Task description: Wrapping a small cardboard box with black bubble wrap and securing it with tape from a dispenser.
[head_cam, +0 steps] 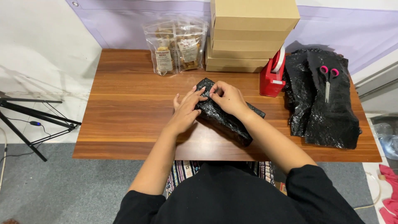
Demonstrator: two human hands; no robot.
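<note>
Left hand (184,111) flat, grip spread – right hand (227,98) pinching black-wrapped parcel (226,118), wooden table (124,108)

Black-wrapped parcel (224,116) mid-table — two clear snack pouches (176,47), white labels, beside stacked tan boxes (248,35).

- Glossy black plastic-wrapped parcel (224,114)
- Reddish-brown wood-grain surface (128,103)
- Plain tan cardboard boxes (248,35)
- Red tape dispenser (272,76)
- Pink-handled scissors (328,81) on shiny black plastic sheets (323,112)
- Clear snack pouches (176,47) with pale labels
- Striped multicoloured cloth (182,174)
- Grey floor (62,186)
</note>
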